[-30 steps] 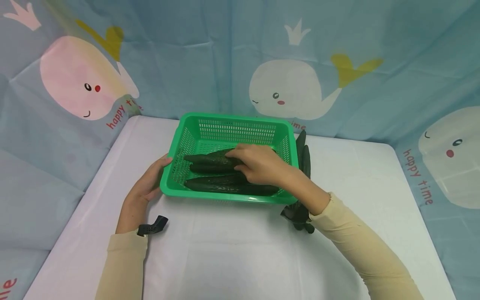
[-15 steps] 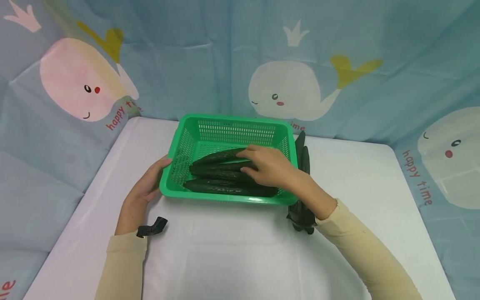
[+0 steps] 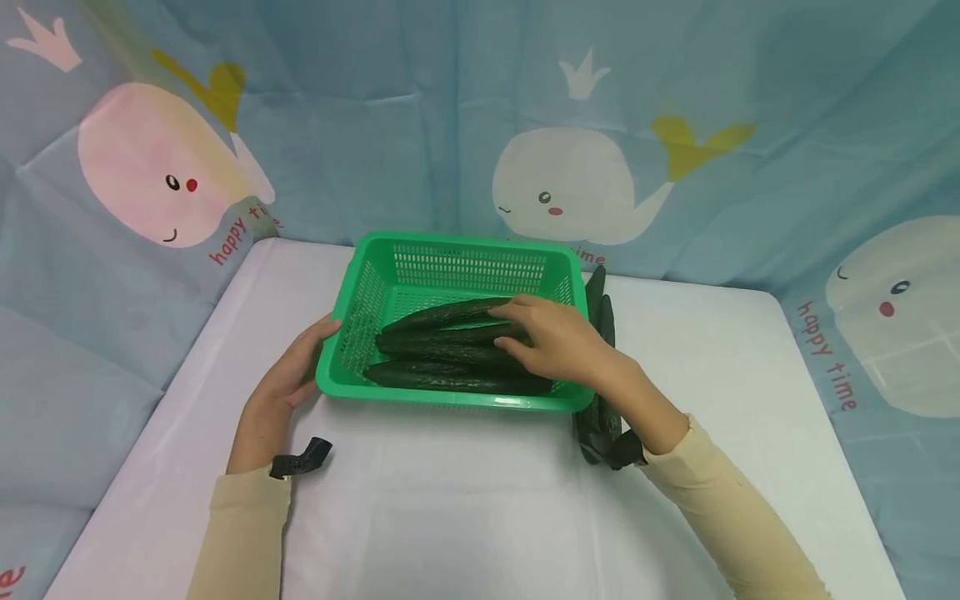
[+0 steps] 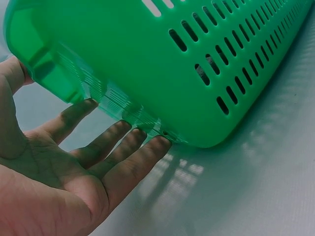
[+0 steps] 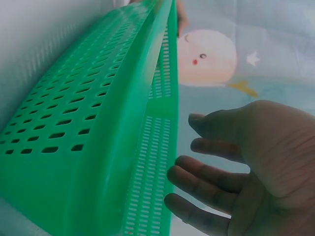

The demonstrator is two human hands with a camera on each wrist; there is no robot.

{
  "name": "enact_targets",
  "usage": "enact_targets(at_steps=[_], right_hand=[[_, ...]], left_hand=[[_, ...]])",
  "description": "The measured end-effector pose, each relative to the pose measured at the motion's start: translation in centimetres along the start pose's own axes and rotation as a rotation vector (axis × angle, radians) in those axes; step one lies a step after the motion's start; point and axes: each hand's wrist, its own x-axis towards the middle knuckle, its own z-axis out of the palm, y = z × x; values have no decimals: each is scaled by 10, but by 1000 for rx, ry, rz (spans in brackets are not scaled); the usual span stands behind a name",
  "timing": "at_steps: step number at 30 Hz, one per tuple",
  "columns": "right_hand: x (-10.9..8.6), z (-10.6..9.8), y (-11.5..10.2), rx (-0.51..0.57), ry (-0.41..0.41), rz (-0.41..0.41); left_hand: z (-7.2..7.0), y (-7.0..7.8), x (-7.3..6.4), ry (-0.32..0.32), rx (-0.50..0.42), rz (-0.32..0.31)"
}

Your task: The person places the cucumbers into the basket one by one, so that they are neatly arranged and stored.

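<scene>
White table (image 3: pixel 450 533) is backing onto blue fabric sheeting (image 3: pixel 352 125); sheeting is hanging behind it, left and right, and showing creases. Up and left of table's far left corner, a pink whale print (image 3: pixel 142 162) is tilting, with a pale crown (image 3: pixel 47 42) floating above it. Behind table's far edge, just right of its middle, a grayish-white whale (image 3: pixel 562 183) is carrying a yellow tail (image 3: pixel 682 154), another crown (image 3: pixel 583 75) overhead. Right of table, a third whale (image 3: pixel 922 350) is running out of frame, red "happy time" lettering (image 3: pixel 827 358) sitting on its table side. Light is falling softly across table.
</scene>
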Motion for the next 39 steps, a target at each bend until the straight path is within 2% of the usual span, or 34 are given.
enact_targets(at_steps=[9,15,27,31,39], right_hand=[[-11,1,9,60,41,59],[-20,0,16,115,69,100],[-42,-6,35,236,199,167],[-50,-4,43,276,246,162],[-64,2,59,288,291,165]], left_hand=[[-1,-1,0,-18,4,23],[-1,-1,-2,-4,11,20],[2,-2,0,19,19,21],[2,-2,0,15,21,16],[0,-2,1,-23,5,23]])
